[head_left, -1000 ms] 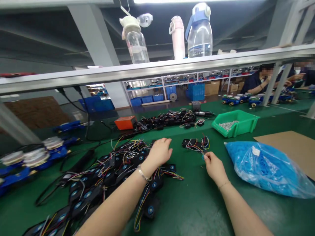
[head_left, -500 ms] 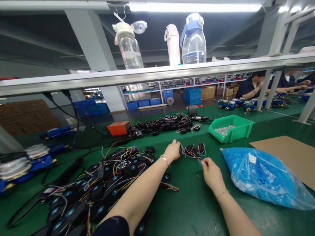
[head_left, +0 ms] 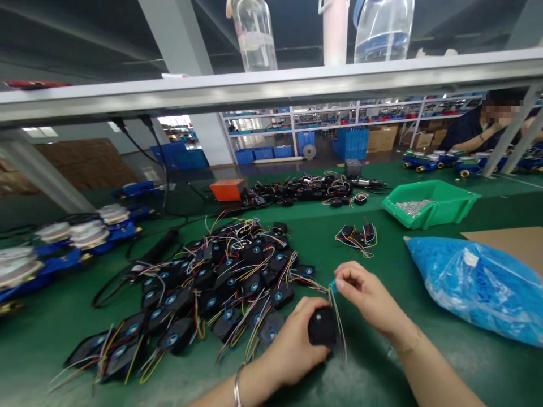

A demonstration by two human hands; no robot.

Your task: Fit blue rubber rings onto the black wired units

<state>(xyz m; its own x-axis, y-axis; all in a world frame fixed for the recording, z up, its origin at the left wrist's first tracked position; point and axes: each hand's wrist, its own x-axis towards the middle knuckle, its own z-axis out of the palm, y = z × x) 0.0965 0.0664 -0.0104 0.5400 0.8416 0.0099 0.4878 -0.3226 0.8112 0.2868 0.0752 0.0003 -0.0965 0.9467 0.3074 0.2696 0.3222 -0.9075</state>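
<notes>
My left hand (head_left: 292, 342) is closed around a black plastic module (head_left: 322, 328), thumb on the near side and fingers on the far side. Thin coloured wires (head_left: 338, 322) hang from the module on its right. My right hand (head_left: 365, 291) pinches a small light-blue piece (head_left: 333, 285) at the top of these wires; its exact kind is hard to make out. Left of my hands spreads a heap of similar black modules (head_left: 229, 282) with round blue-and-white centres and loose wires. A few wired black parts (head_left: 358, 234) lie apart on the green bench beyond my right hand.
A green bin (head_left: 441, 203) of small metal parts and a clear bag of blue pieces (head_left: 475, 282) stand at right. Blue-bodied meters (head_left: 87, 234) line the left. More wired parts (head_left: 301, 189) and an orange box (head_left: 228, 190) lie behind, below a shelf (head_left: 271, 85) with bottles.
My left hand has drawn back toward me with a black module from the small wired group. My right hand has come closer to it with the light-blue piece. The view has shifted down and left.
</notes>
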